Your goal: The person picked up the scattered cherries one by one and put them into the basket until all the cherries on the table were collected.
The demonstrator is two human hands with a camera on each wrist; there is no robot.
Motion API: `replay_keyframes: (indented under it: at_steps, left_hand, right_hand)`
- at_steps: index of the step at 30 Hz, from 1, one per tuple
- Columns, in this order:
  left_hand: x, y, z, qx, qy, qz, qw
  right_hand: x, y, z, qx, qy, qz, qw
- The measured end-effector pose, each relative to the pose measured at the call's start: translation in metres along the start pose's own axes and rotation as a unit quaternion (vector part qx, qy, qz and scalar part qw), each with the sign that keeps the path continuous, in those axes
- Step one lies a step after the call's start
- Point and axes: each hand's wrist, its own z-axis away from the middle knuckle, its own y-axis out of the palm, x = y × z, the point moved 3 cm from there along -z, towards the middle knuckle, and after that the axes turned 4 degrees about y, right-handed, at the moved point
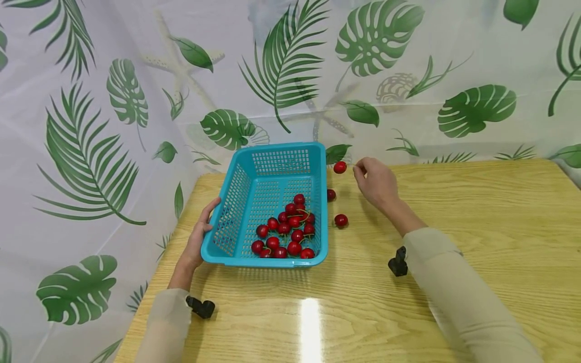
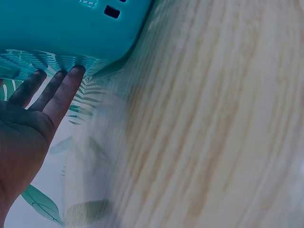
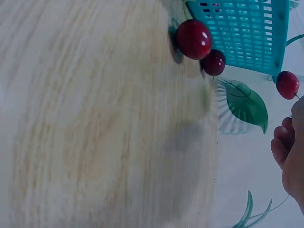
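A blue perforated plastic basket stands on the table, with many red cherries gathered in its lower right part. My left hand touches the basket's left side; in the left wrist view its fingers lie fairly straight against the wall. By its stem, my right hand pinches a single cherry, which hangs just outside the basket's far right corner. Two more cherries lie on the table beside the right wall, one dark cherry close to it and another cherry nearer me.
The wooden table stretches away to the right. A white sheet printed with green leaves hangs behind and at the left, close to the table's edges. Small black devices sit at both wrists.
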Motion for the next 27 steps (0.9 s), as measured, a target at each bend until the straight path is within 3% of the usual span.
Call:
replay_keyframes:
  at_steps: [8, 14, 22, 27]
  left_hand:
    - [0.0, -0.002, 0.0, 0.0, -0.001, 0.002, 1.0]
    - [0.0, -0.002, 0.0, -0.001, 0.001, 0.001, 1.0]
    - [0.002, -0.003, 0.0, 0.0, -0.005, 0.005, 1.0]
    - [0.002, -0.002, 0.0, 0.002, -0.004, 0.001, 1.0]
  right_hand:
    - [0.018, -0.007, -0.005, -0.046, -0.042, -0.02, 0.9978]
    - [0.039, -0.008, -0.007, -0.056, -0.077, -0.042, 0.9946]
    - [0.074, 0.001, -0.005, -0.001, -0.115, -0.044, 0.9924]
    - [0.089, 0.011, -0.001, 0.049, -0.112, -0.014, 0.9924]
